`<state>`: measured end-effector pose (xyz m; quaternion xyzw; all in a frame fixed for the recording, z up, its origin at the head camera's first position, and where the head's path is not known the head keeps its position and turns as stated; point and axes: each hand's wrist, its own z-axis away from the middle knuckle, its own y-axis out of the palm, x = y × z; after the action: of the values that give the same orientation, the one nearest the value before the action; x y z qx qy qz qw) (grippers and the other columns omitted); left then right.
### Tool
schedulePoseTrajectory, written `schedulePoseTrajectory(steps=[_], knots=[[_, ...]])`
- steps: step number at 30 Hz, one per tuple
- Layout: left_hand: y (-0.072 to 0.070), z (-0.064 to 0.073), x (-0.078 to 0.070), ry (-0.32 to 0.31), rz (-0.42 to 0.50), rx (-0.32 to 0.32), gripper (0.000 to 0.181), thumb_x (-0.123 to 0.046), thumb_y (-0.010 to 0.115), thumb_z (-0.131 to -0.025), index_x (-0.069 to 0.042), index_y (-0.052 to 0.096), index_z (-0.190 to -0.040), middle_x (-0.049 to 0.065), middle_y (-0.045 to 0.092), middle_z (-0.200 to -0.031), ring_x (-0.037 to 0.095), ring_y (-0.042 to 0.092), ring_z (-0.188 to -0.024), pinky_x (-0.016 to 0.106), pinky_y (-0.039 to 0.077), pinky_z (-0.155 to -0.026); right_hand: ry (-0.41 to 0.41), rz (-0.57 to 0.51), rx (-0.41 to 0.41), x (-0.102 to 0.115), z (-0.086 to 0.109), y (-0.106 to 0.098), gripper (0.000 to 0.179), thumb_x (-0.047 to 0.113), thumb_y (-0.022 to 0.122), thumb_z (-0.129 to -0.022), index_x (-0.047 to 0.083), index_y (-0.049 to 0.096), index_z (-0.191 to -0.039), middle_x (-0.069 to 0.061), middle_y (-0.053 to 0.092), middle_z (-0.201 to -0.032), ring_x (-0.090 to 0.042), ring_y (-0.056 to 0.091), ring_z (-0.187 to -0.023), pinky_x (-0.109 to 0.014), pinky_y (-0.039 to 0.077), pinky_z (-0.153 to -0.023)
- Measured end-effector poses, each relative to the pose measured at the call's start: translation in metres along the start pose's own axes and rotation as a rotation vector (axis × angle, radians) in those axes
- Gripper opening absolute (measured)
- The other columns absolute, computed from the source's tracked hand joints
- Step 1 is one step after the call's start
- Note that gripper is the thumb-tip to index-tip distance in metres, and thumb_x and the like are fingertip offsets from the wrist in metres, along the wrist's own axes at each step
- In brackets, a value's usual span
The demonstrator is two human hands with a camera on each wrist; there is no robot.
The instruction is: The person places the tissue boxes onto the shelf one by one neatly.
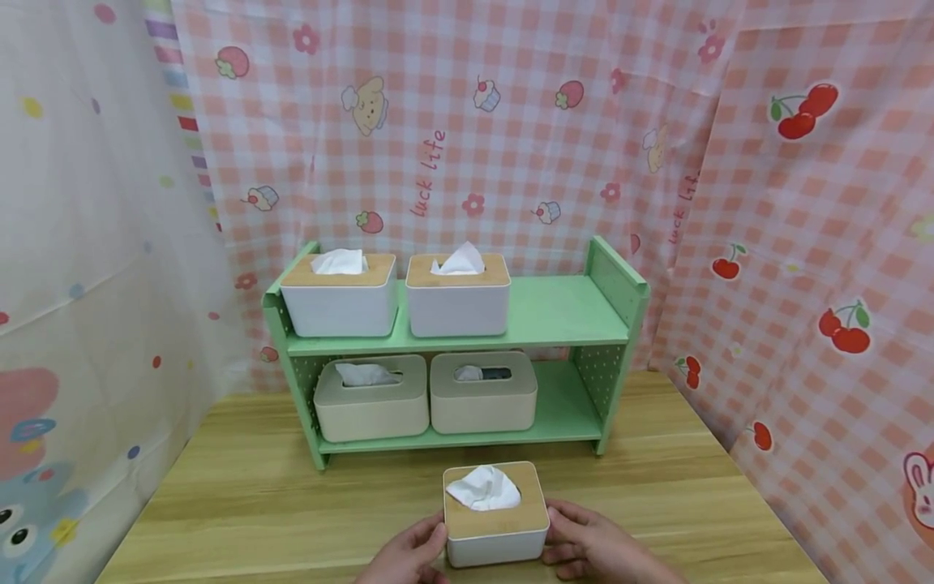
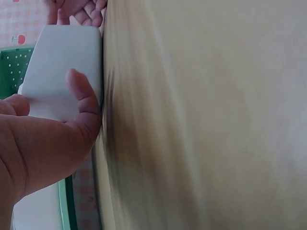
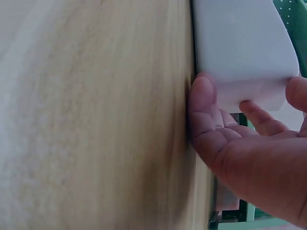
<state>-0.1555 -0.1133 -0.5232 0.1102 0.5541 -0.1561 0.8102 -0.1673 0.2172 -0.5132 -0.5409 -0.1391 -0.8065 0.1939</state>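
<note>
A white tissue box with a light wood lid and a tuft of white tissue is at the front of the table. My left hand grips its left side, with the thumb near the front corner. On the opposite side my right hand holds it, fingertips against the wall and low by the tabletop in the right wrist view. Both wrist views show the box's plain white wall, its bottom edge right at the wood surface. The fingers on the far side of the box are partly hidden.
Behind stands a green two-tier shelf. Its top tier bears two white wood-lidded tissue boxes, one of them this left box; below are two beige ones, including this right box. Patterned curtains enclose the wooden table.
</note>
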Motion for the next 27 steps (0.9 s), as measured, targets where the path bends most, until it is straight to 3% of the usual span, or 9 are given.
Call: schedulePoseTrajectory(steps=[2,7,11,14,19,27], knots=[[0.002,0.0,0.002,0.015,0.018,0.007,0.095,-0.06,0.061,-0.103,0.003,0.028,-0.165,0.031,0.05,-0.152,0.017,0.071,-0.085,0.03,0.06,-0.074,-0.014,-0.023,0.016,-0.001,0.0,0.0,0.079,0.048,0.049,-0.113,-0.005,0.023,-0.166,-0.006,0.073,-0.125,-0.02,0.07,-0.108,-0.037,0.06,-0.09],[0.006,0.002,0.003,0.04,0.039,-0.005,0.104,-0.067,0.061,-0.099,0.004,0.022,-0.165,0.021,0.069,-0.125,0.016,0.073,-0.082,0.03,0.06,-0.072,-0.056,-0.1,0.074,-0.005,0.001,-0.002,0.077,0.047,0.047,-0.114,-0.002,0.02,-0.167,-0.007,0.073,-0.124,-0.021,0.07,-0.109,-0.036,0.059,-0.092],[0.009,0.005,0.002,0.063,0.099,-0.001,0.106,-0.068,0.058,-0.101,0.003,0.016,-0.167,0.016,0.071,-0.111,0.016,0.074,-0.078,0.03,0.06,-0.069,-0.081,-0.169,0.121,-0.006,0.002,-0.003,0.068,0.044,0.046,-0.115,0.003,0.025,-0.165,-0.005,0.073,-0.122,-0.02,0.07,-0.11,-0.037,0.059,-0.094],[0.008,0.008,0.0,0.079,0.14,0.011,0.101,-0.064,0.057,-0.103,0.0,0.015,-0.169,0.017,0.07,-0.109,0.016,0.074,-0.077,0.03,0.061,-0.069,-0.095,-0.207,0.143,-0.005,0.002,-0.002,0.06,0.04,0.047,-0.115,0.008,0.03,-0.163,-0.004,0.073,-0.119,-0.019,0.07,-0.111,-0.036,0.059,-0.095],[0.002,0.013,-0.009,0.074,0.118,0.018,0.097,-0.062,0.06,-0.104,-0.005,0.018,-0.17,0.018,0.07,-0.112,0.016,0.073,-0.08,0.029,0.06,-0.07,-0.116,-0.239,0.172,-0.001,0.004,-0.003,0.057,0.033,0.05,-0.115,0.011,0.03,-0.164,-0.004,0.071,-0.118,-0.017,0.069,-0.111,-0.035,0.057,-0.097],[-0.001,0.022,-0.023,0.07,0.117,-0.008,0.097,-0.059,0.067,-0.101,-0.007,0.023,-0.17,0.015,0.07,-0.133,0.018,0.073,-0.083,0.031,0.061,-0.075,-0.16,-0.24,0.198,0.004,0.006,-0.003,0.052,0.029,0.045,-0.117,0.013,0.031,-0.164,-0.002,0.072,-0.126,-0.016,0.068,-0.114,-0.034,0.056,-0.099]])
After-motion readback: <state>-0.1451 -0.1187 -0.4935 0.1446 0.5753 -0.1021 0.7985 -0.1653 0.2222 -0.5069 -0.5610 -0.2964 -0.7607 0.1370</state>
